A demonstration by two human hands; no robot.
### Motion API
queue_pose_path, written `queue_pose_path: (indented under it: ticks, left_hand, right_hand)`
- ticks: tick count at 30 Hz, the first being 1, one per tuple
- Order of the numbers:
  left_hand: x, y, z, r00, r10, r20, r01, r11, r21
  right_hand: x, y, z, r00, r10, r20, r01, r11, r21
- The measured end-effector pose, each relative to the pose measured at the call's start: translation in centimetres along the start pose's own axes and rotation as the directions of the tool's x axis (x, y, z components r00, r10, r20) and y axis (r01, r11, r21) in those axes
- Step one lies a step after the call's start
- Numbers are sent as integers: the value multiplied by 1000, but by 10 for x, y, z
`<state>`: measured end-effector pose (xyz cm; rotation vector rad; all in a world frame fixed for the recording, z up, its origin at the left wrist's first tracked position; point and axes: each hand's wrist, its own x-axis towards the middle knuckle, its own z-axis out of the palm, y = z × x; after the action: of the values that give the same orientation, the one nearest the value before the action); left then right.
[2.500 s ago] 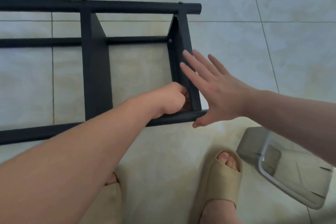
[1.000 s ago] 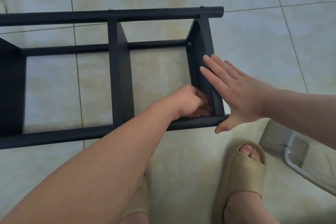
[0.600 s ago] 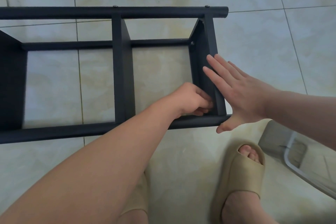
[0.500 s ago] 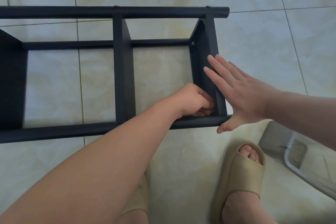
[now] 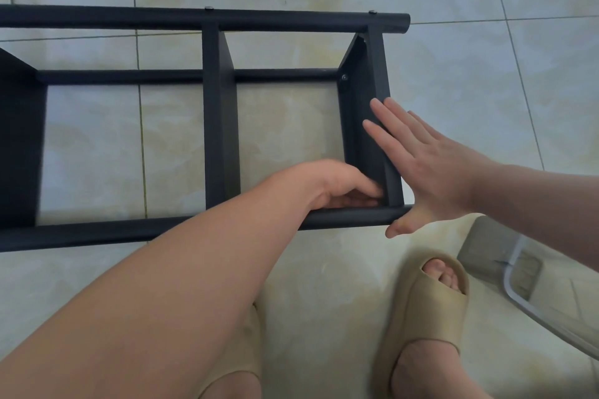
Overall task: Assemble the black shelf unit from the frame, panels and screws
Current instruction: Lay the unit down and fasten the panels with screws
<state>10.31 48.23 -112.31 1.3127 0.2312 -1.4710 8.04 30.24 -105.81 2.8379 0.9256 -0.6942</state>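
The black shelf frame (image 5: 291, 21) lies on its side on the tiled floor, with a middle panel (image 5: 217, 126) and an end panel (image 5: 359, 126) between its tubes. A screw head (image 5: 344, 77) shows at the end panel's far inner corner. My left hand (image 5: 337, 185) reaches inside the frame, its fingertips bunched at the near inner corner where the end panel meets the near tube (image 5: 97, 233). Whatever they hold is hidden. My right hand (image 5: 428, 168) presses flat with straight fingers against the outer side of the end panel, its thumb below the near tube's end.
Another black panel (image 5: 19, 146) stands at the frame's left edge. My feet in beige sandals (image 5: 428, 311) stand just before the frame. A grey-and-white container (image 5: 518, 275) lies on the floor at the right. Pale tiles surround everything.
My view has drifted so the frame sits further right. My left fingers have worked slightly at the near corner. My right hand has stayed pressed on the end panel.
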Motion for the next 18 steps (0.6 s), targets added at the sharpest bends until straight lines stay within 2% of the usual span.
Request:
queue_pose_path:
  ticks: [5, 18]
  left_hand:
    - [2, 0, 0, 997, -70, 16, 68, 995, 76]
    - [5, -1, -1, 996, -71, 48, 68, 995, 69]
  right_hand:
    - [0, 0, 0, 1000, 4, 2, -4, 1000, -3]
    - [0, -1, 0, 1000, 10, 6, -10, 1000, -9]
